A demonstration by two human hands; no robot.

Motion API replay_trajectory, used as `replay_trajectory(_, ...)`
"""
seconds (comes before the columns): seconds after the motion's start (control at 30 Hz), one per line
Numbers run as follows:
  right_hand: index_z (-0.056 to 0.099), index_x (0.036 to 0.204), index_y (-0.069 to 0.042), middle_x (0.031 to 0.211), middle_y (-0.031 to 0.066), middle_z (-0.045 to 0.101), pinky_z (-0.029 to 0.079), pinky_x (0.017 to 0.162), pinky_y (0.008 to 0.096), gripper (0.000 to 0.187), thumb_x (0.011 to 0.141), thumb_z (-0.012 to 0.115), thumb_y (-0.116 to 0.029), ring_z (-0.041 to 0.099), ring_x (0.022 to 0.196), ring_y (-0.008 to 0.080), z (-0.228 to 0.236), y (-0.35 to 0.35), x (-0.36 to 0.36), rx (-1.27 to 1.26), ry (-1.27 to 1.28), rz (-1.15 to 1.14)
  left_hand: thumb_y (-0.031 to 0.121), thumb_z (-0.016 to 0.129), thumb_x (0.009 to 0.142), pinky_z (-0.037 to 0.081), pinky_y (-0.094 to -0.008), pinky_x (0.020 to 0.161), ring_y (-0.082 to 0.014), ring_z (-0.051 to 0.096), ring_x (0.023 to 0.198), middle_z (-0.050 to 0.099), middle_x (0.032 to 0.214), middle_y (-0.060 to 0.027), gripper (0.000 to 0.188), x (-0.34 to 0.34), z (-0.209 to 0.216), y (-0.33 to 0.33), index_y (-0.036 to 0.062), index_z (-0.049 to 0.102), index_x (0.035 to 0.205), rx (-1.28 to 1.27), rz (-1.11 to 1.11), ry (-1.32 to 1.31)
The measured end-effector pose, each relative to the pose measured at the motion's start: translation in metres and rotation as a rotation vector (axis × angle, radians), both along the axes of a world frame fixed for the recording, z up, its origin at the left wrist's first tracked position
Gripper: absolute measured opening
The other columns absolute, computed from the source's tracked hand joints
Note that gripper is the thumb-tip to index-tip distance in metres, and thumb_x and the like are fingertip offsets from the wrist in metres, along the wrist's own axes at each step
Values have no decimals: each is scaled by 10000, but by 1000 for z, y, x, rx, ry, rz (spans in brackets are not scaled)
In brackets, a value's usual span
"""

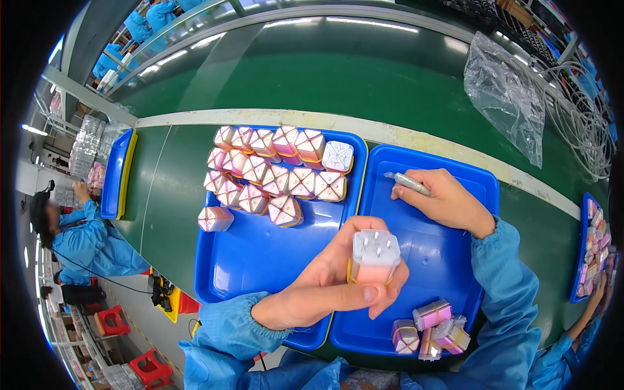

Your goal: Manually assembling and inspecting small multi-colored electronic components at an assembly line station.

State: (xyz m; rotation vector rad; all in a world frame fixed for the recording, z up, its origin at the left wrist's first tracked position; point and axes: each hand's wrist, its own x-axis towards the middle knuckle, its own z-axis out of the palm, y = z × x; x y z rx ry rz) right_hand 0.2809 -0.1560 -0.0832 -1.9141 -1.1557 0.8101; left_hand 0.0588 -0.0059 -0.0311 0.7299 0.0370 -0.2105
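Observation:
My left hand (338,276) is closed around a pink block (374,259) with a whitish translucent cap, several short pins on its top and a yellow band around its body. My right hand (448,201), above the right blue tray (416,156), grips a short silvery-grey rod (413,184) with a bit of clear plastic at its tip. Rows of similar pink blocks (275,179) with crossed lines on their white tops stand in the left blue tray (247,260). Among them, one capped block (338,156) is white on top. Several more blocks (432,315) lie tumbled in the right tray's near corner.
A clear plastic bag (504,97) and coiled pale cables (578,123) lie on the green belt (338,65) beyond a pale rail. Another blue tray (118,172) stands at the left edge, near a seated co-worker (91,237). A filled tray (588,253) and another person's hands are far right.

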Motion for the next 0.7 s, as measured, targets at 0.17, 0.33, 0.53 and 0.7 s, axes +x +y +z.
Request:
replay_trajectory(0.17,721,1027,-5,916,102,737,520,764,320,209,996,623,-186,686,848,174,6,-1,-5,-31,-7,16,29,699,862,452,-365,766,-226,555,934,548,1055,-180,552,1,8,1,114,361,1290,423,132,-304)
replay_trajectory(0.33,707,1007,-12,806,145,694,502,651,362,224,986,647,-227,660,696,228,-12,-4,-2,127,-63,1,-47,658,861,429,-394,908,-257,527,1028,524,1134,-183,506,6,11,13,64,378,1269,608,143,-658)
replay_trajectory(0.53,680,1100,-48,819,141,693,506,616,374,248,986,672,-268,675,679,225,3,-17,-19,-3,20,157,104,749,791,516,-363,797,-261,603,882,568,1096,-285,543,9,11,16,101,402,1208,546,107,-665)
replay_trajectory(0.7,576,1321,-132,871,145,712,534,626,390,609,867,796,-473,717,736,309,16,-27,-45,-83,42,286,91,706,819,473,-399,849,-274,580,933,543,1127,-231,486,2,11,9,72,419,1210,424,69,-610)
